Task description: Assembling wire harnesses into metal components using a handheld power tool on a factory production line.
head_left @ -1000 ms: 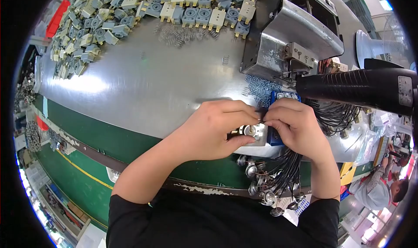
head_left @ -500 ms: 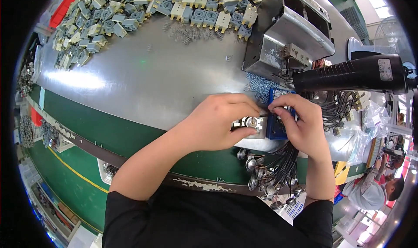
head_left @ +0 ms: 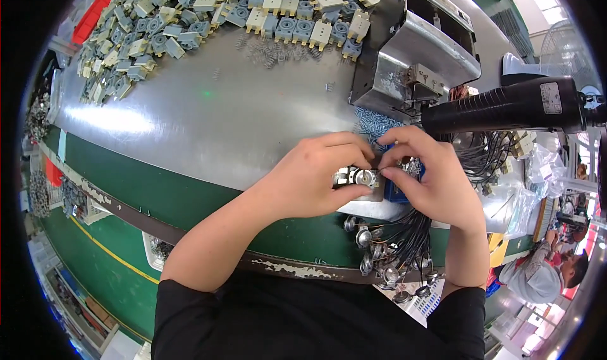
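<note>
Silver part, blue box, black tool, grey-and-cream blocks

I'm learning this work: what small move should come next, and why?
Probably ease the right hand closer to the metal part: the left hand holds it between thumb and fingers, and the right thumb and fingers almost meet beside it. Anything between them is too small to tell.

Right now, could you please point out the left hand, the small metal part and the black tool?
Left hand (head_left: 313, 176): head view, back of the hand.
Small metal part (head_left: 363, 177): head view, its round top.
Black tool (head_left: 496, 109): head view, its ribbed grip.
</note>
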Demonstrator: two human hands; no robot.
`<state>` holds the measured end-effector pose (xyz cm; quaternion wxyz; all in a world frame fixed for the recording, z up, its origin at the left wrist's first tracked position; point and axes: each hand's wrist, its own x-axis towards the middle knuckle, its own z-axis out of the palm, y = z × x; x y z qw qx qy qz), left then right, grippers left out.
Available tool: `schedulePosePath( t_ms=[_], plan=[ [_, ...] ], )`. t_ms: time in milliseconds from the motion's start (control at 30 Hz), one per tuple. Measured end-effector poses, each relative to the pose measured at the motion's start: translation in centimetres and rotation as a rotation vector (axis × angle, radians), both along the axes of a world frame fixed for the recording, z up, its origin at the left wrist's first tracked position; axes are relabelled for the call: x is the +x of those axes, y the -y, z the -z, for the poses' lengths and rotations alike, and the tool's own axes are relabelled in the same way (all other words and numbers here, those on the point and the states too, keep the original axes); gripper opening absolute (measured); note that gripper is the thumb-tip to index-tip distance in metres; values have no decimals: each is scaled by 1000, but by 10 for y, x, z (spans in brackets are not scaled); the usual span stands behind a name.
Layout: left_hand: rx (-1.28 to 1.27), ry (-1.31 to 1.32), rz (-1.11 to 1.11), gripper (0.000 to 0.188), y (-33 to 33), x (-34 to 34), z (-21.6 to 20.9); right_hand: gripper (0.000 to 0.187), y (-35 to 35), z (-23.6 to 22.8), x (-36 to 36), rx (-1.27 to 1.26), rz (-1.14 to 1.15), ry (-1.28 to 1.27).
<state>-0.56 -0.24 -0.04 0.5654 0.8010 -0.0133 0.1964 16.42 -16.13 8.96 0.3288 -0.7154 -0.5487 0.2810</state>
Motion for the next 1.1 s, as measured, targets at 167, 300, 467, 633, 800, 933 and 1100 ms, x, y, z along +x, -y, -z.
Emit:
schedulePosePath(
  t_ms=[167, 300, 467, 633, 800, 933, 1100],
  plan=[
    [-9, 8, 4, 36, 0, 1, 4, 43, -7, 6, -2, -82, -51, 34],
    [16, -7, -6, 34, 1, 1, 0, 44, -3, 11, -3, -34, -61, 83],
    [11, 19, -22, 37, 3, 5, -5, 45, 8, 21, -12, 105, 69, 228],
    [106, 35, 15, 37, -1, 4, -2, 43, 25, 13, -6, 310, 38, 515],
    [114, 3, 56, 35, -1, 10, -3, 70, 20, 2, 34, 1173, 606, -269],
    [136, 26, 42, 35, -5, 10, -5, 103, -9, -15, 54, 795, 345, -660],
    [139, 30, 48, 35, -3, 11, -7, 114, -21, -12, 62, 699, -84, -731]
  ],
)
